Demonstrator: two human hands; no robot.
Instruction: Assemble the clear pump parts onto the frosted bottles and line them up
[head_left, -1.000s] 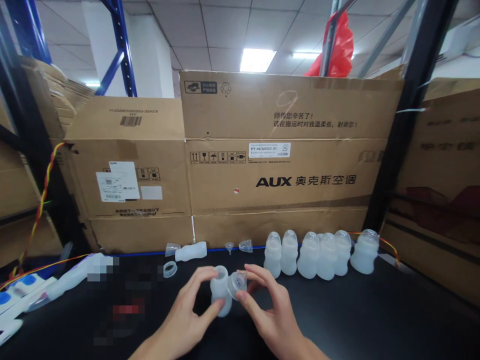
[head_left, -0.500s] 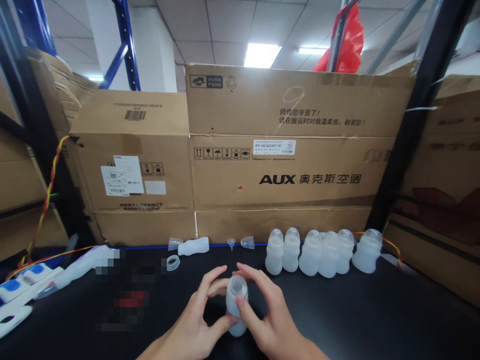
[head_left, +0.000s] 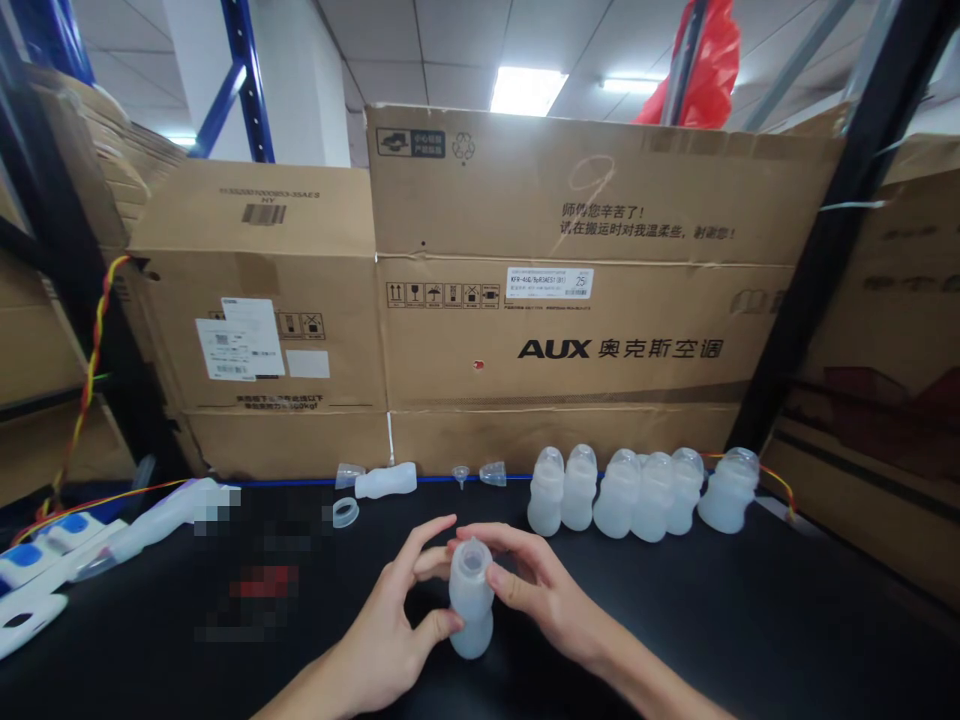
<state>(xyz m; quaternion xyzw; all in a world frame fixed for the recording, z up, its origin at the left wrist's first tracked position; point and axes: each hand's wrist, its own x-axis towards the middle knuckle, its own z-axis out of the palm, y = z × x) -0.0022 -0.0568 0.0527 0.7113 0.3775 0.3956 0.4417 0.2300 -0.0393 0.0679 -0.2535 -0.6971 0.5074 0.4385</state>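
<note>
At lower centre, the left hand (head_left: 382, 620) holds the bottle (head_left: 472, 632) near its waist, fingers loosely curved, seemingly steadying it roughly upright; the right hand (head_left: 551, 595) closes its fingers about the upper part, apparently controlling the top. Right of centre, capped bottles (head_left: 580, 495) stand back, presumably leaving working room.

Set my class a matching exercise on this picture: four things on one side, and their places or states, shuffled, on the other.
1. Left hand
2. Right hand
3. Loose ring
4. Red bag

A. Above the cardboard
B. Thumb on the bottle's upper half
C. On the black table
D. Thumb on the bottle's lower half

Pairs: 1-D, 2-B, 3-C, 4-A
</note>
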